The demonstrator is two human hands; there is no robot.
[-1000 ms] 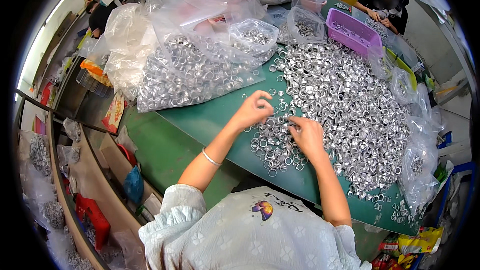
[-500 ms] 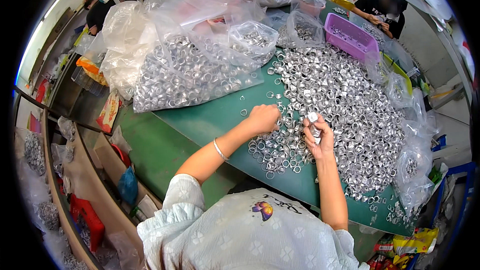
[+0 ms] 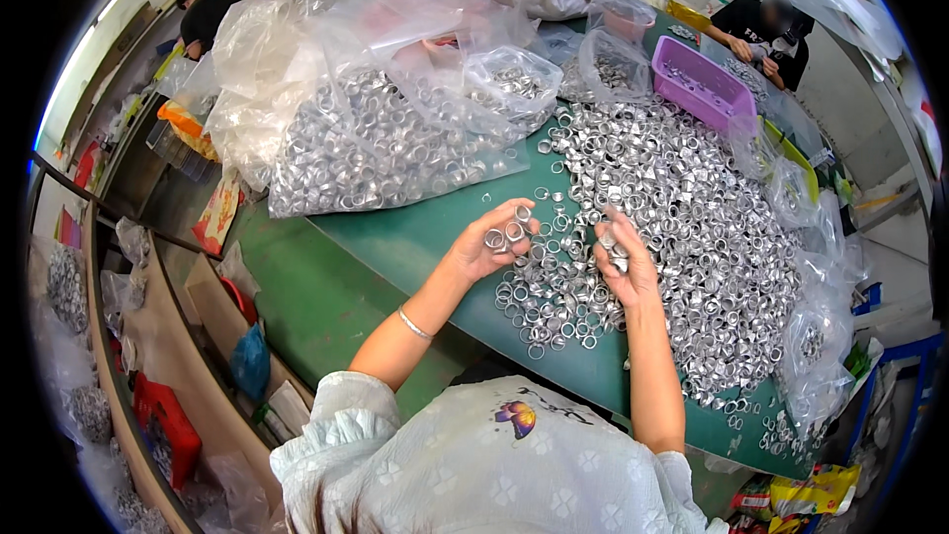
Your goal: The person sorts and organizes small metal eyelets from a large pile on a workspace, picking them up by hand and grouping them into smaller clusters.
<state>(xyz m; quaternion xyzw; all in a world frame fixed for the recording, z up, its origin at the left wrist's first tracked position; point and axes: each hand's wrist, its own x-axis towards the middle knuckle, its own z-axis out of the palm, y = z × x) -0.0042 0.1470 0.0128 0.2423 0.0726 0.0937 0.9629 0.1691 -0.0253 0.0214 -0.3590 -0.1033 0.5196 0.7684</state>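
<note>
Several silver-coloured, round metal rings sit in the person's left hand, which is turned palm inward with its fingers curled around them. The right hand is half curled, holding a few shiny silver metal pieces between fingers and palm; its fingertips are blurred, and how many pieces it holds cannot be told. Both hands are raised over the green, smooth tabletop, a short gap apart.

Between and just below them lies a loose, thin scatter of silver rings, which joins a broad, dense heap of silver rings to the right. The right hand is nearest to the left edge of that heap. Beyond the left hand, a large, clear plastic bag full of silver rings rests on its side, with a smaller, clear plastic bag of rings against its right side.

At the far end of the heap stands a purple, rectangular plastic basket with some small silver pieces inside. Crumpled, transparent plastic bags line the heap's right side. A slim, silver-coloured bangle circles the left wrist, and the person wears a pale, patterned top with a colourful butterfly motif.

At the upper right, a co-worker in a black top sits with both hands together near the table's far side.
</note>
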